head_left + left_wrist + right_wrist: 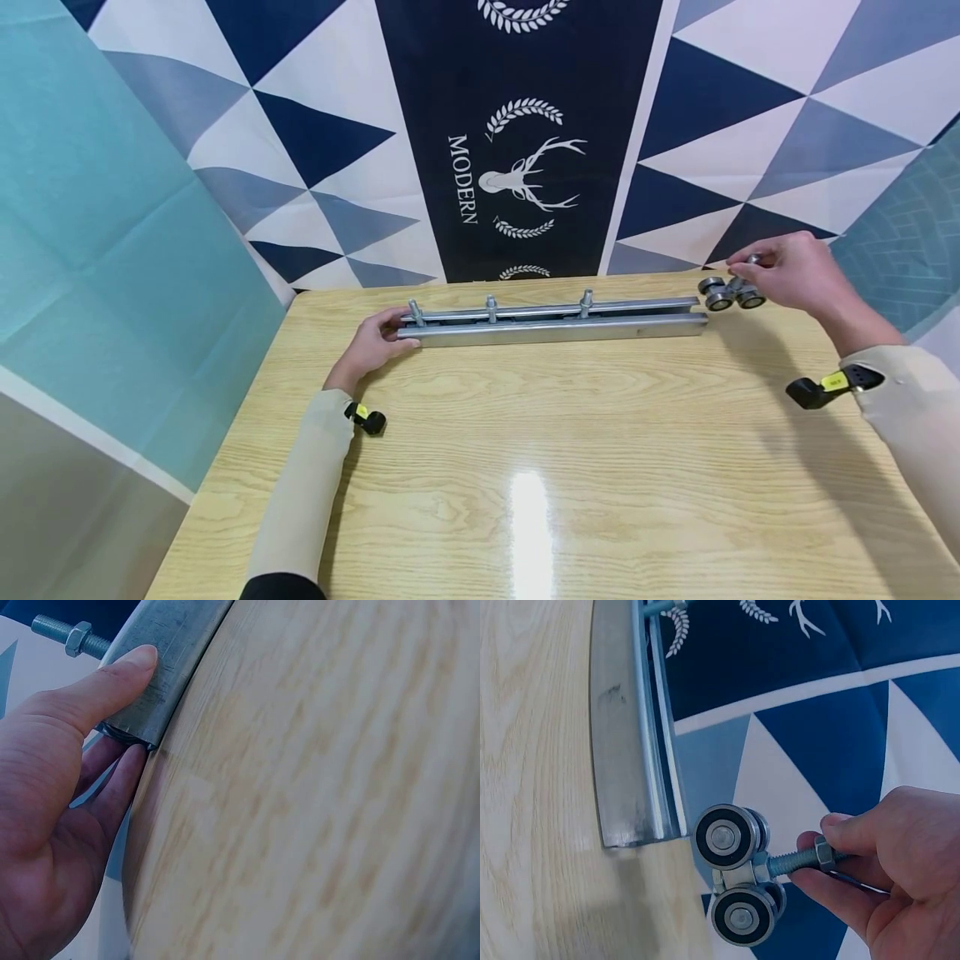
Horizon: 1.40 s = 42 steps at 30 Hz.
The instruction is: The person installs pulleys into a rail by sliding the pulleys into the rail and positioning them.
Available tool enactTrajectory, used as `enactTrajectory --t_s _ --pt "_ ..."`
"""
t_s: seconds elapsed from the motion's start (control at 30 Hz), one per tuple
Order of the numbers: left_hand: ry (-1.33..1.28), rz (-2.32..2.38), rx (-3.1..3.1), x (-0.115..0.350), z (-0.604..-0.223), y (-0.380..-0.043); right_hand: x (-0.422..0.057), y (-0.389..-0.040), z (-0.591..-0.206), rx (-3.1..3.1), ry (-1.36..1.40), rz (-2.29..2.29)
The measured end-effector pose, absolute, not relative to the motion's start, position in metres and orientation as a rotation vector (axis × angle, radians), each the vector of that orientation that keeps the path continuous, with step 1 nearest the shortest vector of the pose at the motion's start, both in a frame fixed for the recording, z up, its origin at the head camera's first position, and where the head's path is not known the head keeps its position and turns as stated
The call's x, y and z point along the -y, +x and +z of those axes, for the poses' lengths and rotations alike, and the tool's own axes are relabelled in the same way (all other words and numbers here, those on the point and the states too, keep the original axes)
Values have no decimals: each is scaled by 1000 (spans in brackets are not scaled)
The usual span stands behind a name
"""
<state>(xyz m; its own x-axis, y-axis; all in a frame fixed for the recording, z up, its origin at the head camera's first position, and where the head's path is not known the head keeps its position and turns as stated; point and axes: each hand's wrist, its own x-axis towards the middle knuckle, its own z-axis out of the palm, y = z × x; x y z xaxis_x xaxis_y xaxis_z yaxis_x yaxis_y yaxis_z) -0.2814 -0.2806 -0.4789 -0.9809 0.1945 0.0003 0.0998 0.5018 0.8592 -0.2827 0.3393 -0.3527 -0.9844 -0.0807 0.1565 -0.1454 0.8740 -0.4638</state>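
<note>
A metal track (555, 332) lies along the far side of the table, its slot facing up. Three bolts (491, 308) with nuts stick up out of the slot. At the track's left end my left hand (372, 340) grips it, the thumb (139, 664) on the near face and fingers around the end. My right hand (798, 271) pinches the threaded bolt (799, 860) of a roller trolley (739, 874) between thumb and fingers. The trolley's wheels hang just off the track's right end, apart from it.
The wood-grain table (600, 467) extends toward me in front of the track. Directly behind the table rises a patterned cloth (525, 167) with triangles and a deer print. A teal panel (112, 233) stands at the left.
</note>
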Motion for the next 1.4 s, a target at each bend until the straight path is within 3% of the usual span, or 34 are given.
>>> enactTrajectory --t_s 1.07,1.4 --pt "269 1530 -2615 280 -480 -283 -350 -291 -389 2917 201 733" --pt "280 1483 -2627 269 -454 -267 -343 -292 -404 2895 240 735"
